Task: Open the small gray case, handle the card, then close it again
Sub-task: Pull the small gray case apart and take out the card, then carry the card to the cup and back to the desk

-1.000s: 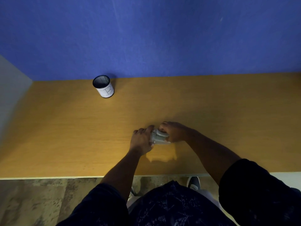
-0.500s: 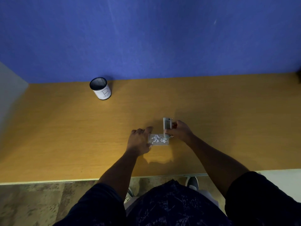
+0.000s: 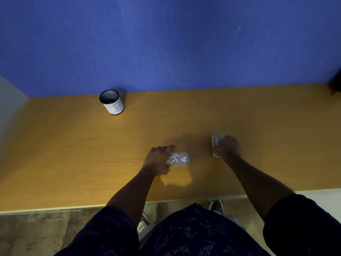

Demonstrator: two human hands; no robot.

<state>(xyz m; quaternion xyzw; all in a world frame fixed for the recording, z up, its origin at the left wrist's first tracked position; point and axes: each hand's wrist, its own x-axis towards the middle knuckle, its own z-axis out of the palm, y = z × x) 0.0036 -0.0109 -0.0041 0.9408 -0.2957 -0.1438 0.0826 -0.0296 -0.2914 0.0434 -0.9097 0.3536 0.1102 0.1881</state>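
The small gray case (image 3: 216, 145) lies on the wooden table (image 3: 73, 154), over to the right and about halfway between the near edge and the far wall. The person's right hand (image 3: 228, 148) rests on top of it with the fingers curled over its right side, so only the left strip of the case shows. I cannot tell if that hand is gripping the case or just pressing down on it. A little to the left, apart from the case, a flat card (image 3: 179, 158) lies on the table. It is pale gray with small white marks all over it. The left hand (image 3: 158, 159) sits at the card's left end, palm down, with its fingers loosely spread and bent. It covers the left edge of the card and touches it, but I cannot tell if it is holding the card. Both arms reach out from near the bottom, with dark short sleeves (image 3: 302, 224). Far off to the left, close to the blue wall (image 3: 166, 43), stands a black mesh cup (image 3: 111, 101) with a white label marked with the letter B. Below the table's near edge, a shoe (image 3: 216, 207) shows on the floor.
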